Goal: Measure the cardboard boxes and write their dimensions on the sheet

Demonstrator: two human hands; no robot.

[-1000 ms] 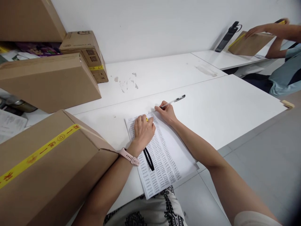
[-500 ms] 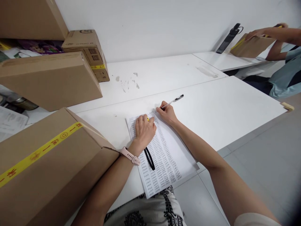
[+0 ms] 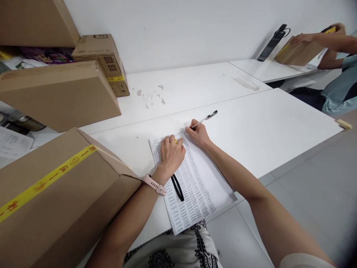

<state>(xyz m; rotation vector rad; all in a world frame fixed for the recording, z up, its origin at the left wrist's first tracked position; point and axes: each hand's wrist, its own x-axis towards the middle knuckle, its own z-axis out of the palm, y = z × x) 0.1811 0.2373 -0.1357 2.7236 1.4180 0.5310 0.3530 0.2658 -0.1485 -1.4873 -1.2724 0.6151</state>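
My right hand is closed round a pen with a clear barrel and a black cap end, at the upper edge of a sheet of paper. Columns of small handwriting fill much of that sheet. My left hand lies on the paper's upper left with its fingers bent over something mostly hidden. A bit of yellow shows by the fingers, and a black strap loop trails from below the palm across the writing.
A large taped cardboard box stands close against my left forearm. More boxes are stacked behind it. The white table stretches right. At the far right, a co-worker's hands touch a carton beside a dark bottle.
The view has shifted slightly. My hands, the pen and the paper hold nearly the same places. The co-worker's far hand has moved a little over the carton.
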